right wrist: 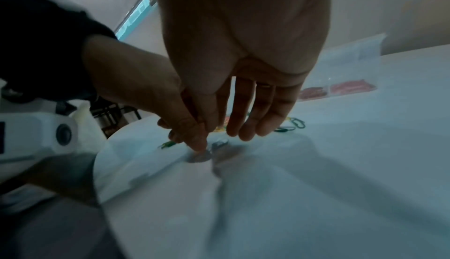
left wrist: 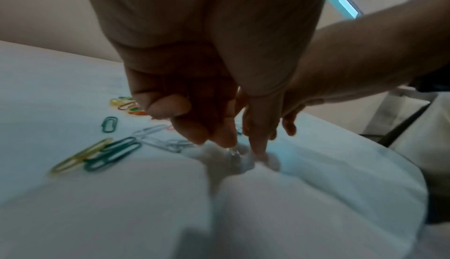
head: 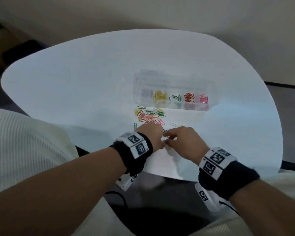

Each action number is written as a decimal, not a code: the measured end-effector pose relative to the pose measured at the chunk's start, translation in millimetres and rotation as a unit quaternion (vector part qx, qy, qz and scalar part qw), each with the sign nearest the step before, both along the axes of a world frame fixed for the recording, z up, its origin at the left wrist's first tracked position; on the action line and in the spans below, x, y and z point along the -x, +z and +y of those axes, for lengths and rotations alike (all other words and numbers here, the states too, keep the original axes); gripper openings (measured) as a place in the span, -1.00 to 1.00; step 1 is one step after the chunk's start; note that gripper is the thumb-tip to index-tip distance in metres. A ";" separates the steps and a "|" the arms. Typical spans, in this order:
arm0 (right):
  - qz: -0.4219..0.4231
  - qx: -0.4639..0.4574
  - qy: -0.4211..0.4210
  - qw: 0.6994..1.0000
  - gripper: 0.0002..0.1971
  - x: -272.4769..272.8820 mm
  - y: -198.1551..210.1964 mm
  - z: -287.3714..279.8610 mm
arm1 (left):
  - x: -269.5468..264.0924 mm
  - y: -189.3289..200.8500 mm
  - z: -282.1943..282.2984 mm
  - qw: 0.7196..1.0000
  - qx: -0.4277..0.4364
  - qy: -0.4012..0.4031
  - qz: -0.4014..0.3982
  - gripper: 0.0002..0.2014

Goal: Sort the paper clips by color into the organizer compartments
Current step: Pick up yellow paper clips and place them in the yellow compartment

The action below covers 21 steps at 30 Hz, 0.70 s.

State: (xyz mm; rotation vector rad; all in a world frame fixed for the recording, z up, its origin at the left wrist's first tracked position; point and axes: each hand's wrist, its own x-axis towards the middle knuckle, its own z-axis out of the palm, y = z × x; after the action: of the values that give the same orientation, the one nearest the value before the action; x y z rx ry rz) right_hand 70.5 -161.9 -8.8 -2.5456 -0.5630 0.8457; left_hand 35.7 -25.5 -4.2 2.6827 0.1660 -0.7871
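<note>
A clear organizer (head: 175, 79) stands mid-table, with silver, yellow, green, red and pink clips in separate compartments. In front of it lies a mixed pile of paper clips (head: 150, 115). Both hands meet at the pile's near side. My left hand (left wrist: 241, 147) has curled fingers, and its thumb and fingertips pinch a silver clip (left wrist: 235, 154) that lies on the table. My right hand (right wrist: 243, 134) hovers just beside it, fingers straight and relaxed, holding nothing. In the head view the left hand (head: 161, 137) and the right hand (head: 170, 138) nearly touch. The organizer (right wrist: 353, 61) shows behind the right hand.
Loose green (left wrist: 110, 124), yellow (left wrist: 80, 155), dark green (left wrist: 112, 153) and silver (left wrist: 160, 138) clips lie left of my left hand. The white table's near edge (head: 160, 174) runs close below my wrists. A dark chair (head: 22, 50) stands far left.
</note>
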 end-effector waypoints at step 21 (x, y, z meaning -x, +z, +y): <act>0.000 0.069 0.015 0.998 -0.98 3.2 -10.2 -2.3 | 3.5 -8.8 -4.3 0.996 -0.017 -0.085 0.014 -0.72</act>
State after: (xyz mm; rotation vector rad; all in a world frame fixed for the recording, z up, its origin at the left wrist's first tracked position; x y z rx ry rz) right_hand 67.4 -164.2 -18.9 -2.6669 -0.5609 0.9257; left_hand 32.2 -29.8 -12.9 2.7454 -0.0447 -0.8797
